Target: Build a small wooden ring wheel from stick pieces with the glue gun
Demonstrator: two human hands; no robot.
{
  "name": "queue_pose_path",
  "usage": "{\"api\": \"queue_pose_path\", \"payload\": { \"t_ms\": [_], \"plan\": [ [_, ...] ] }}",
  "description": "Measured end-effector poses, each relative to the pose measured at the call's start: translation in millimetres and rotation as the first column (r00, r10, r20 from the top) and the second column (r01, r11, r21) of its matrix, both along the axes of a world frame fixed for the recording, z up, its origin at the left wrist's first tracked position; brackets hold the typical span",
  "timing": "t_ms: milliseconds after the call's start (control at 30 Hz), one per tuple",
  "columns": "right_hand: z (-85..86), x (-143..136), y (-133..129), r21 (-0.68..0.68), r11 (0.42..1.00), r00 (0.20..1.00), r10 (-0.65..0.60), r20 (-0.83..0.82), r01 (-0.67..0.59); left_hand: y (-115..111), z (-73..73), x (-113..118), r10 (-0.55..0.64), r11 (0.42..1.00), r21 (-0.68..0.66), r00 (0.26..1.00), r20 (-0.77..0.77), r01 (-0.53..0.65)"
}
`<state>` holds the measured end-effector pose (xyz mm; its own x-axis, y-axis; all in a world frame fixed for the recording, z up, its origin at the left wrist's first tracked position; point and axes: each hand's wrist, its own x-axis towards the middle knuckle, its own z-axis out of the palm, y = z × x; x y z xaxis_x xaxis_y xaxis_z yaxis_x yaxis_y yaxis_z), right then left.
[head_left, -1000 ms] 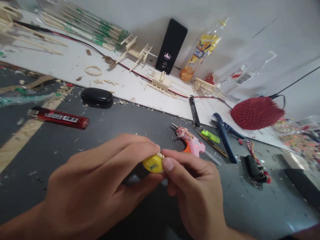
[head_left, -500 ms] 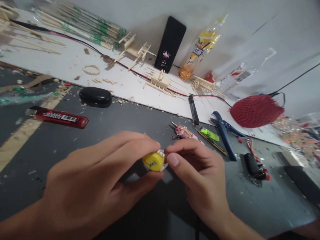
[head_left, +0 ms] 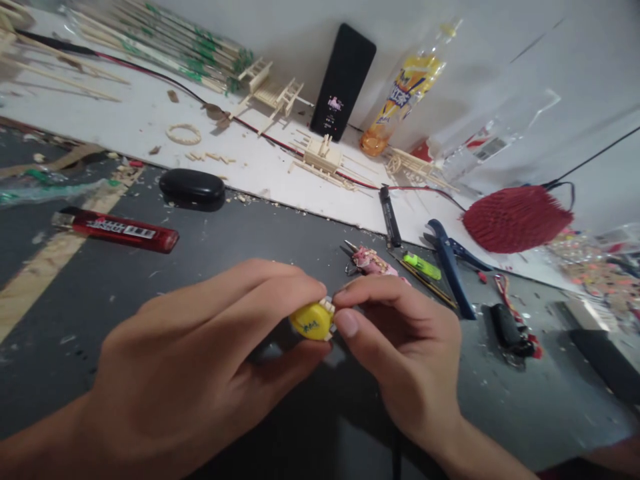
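Between thumb and fingers, my left hand (head_left: 200,353) grips a yellow bottle cap (head_left: 311,321) with dark lettering on its face. Small pale wooden pieces (head_left: 327,305) sit along the cap's right rim. My right hand (head_left: 405,353) is closed in a pinch at that rim, thumb and forefinger close together. What its fingertips hold, if anything, is too small and covered to make out. Both hands are over the dark grey table (head_left: 280,240), with their fingertips nearly meeting at the cap.
A red lighter (head_left: 123,230) and a black oval case (head_left: 193,188) lie left. Right are pink-handled pliers (head_left: 373,261), a green lighter (head_left: 421,265), a blue cutter (head_left: 453,270) and keys (head_left: 507,327). Behind stand small wooden models (head_left: 323,157), a phone (head_left: 343,83) and a bottle (head_left: 407,90).
The cap has tilted slightly and shifted a little to the right in my left hand. My right fingertips now sit closer against its rim. The view has moved slightly.
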<state>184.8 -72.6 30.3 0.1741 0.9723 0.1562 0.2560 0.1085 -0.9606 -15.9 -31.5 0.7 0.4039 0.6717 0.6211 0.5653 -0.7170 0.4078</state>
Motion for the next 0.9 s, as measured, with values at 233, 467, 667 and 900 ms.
{"api": "queue_pose_path", "payload": {
  "t_ms": [233,467,667,900],
  "plan": [
    [-0.8,-1.0,0.6,-0.031,1.000,1.000,0.004,-0.005,-0.005,-1.5,-2.5,4.3,0.001,1.000,-0.008,0.998,0.058,-0.001],
    [-2.0,-1.4,-0.5,-0.001,1.000,0.997,-0.012,0.079,0.012,1.7,1.2,-0.2,-0.044,0.999,0.006,0.999,0.026,0.044],
    [-1.1,-0.7,-0.3,0.072,0.997,0.983,-0.021,0.185,0.008,1.8,0.7,3.4,-0.085,0.996,0.011,0.991,0.104,0.085],
    [-1.2,1.0,-2.9,0.098,0.995,0.966,-0.018,0.259,-0.007,3.9,5.5,3.4,-0.111,0.994,-0.005,0.982,0.154,0.113]
  ]
}}
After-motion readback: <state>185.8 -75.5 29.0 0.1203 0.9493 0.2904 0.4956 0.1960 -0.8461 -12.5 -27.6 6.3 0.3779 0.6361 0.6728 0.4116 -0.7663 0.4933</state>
